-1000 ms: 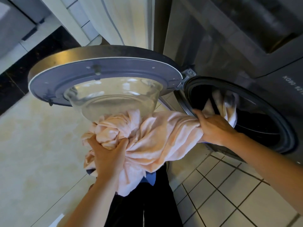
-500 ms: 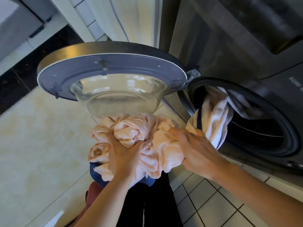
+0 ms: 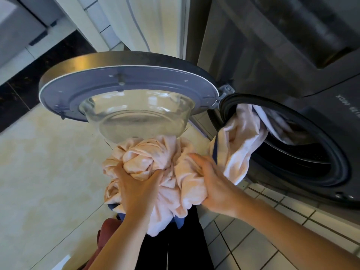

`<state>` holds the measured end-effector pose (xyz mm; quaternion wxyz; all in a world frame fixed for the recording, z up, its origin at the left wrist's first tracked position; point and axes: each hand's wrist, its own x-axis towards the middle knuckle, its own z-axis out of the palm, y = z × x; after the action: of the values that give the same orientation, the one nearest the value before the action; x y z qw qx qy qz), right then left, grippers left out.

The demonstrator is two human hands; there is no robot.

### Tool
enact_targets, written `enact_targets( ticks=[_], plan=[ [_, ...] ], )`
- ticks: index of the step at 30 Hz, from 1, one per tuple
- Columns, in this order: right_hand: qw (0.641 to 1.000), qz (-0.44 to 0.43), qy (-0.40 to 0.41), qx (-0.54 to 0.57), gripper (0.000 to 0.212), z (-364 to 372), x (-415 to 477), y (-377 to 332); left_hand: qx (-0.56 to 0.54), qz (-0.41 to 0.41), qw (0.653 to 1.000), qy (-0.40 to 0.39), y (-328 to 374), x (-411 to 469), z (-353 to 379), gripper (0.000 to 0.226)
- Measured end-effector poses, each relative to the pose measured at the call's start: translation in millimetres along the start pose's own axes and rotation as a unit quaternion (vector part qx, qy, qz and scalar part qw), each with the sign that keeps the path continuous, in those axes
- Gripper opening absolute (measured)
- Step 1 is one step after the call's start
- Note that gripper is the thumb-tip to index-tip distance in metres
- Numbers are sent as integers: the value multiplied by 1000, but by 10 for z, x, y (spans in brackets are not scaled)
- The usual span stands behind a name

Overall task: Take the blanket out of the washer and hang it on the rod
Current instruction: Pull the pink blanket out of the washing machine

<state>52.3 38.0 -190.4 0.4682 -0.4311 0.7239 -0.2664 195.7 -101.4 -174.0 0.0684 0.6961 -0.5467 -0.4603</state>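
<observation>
A pale pink blanket (image 3: pixel 155 158) with a dark blue edge is bunched into a lump in front of me, below the open washer door. My left hand (image 3: pixel 136 188) grips the bunch from the near side. My right hand (image 3: pixel 210 184) grips the fold on its right. From there a stretch of the blanket (image 3: pixel 241 145) runs up over the rubber seal into the drum of the dark grey washer (image 3: pixel 311 156). The part inside the drum is hidden in shadow. No rod shows in the head view.
The round washer door (image 3: pixel 128 94) with its glass bowl stands swung open to the left, just above the bunch. Beige floor lies at the left, white tiles (image 3: pixel 253 240) at the lower right. My dark trousers are below the blanket. A white curtain (image 3: pixel 152 22) hangs behind.
My right hand has pulled back from the drum mouth toward my left hand, drawing more blanket out. The bunch between my hands has grown and a longer stretch hangs from the opening.
</observation>
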Motion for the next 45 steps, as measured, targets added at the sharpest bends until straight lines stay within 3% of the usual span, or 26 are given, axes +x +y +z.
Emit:
enact_targets(
  ticks=[2,4,6,9,13,17,20,23,26,31,38,42,45],
  plan=[
    [997,60,26,27,108,-68,44,124,-2,7,1000,-4,25,7,-31,71],
    [996,80,42,19,98,-108,99,189,0,24,1000,-11,73,-22,-27,74],
    [997,51,28,-43,84,-95,139,149,10,43,999,-18,100,-52,-6,80],
    [990,-31,54,-123,89,-30,142,24,50,48,998,-12,112,-32,27,78],
    [985,-78,94,-120,71,9,137,-162,56,37,997,-25,101,-1,70,74],
    [993,-31,104,-43,66,37,176,-210,2,-13,998,-66,154,-28,119,80],
    [991,-38,131,-12,64,35,205,-232,-44,-65,994,-79,218,-68,161,106],
    [988,-67,138,-23,59,45,213,-251,-24,-113,990,-79,246,-127,220,119],
    [989,-67,129,-19,56,64,195,-246,8,-117,991,-63,230,-152,249,116],
    [993,-77,87,25,71,89,199,-211,-20,-55,998,-20,141,-156,263,82],
    [994,-108,35,-7,80,7,225,-104,24,0,1000,4,140,-123,303,77],
    [974,-154,24,-163,91,-219,221,43,15,-17,1000,2,86,-74,255,76],
    [958,-97,-44,-266,111,-467,224,307,11,-16,1000,4,76,-54,217,72]
  ],
)
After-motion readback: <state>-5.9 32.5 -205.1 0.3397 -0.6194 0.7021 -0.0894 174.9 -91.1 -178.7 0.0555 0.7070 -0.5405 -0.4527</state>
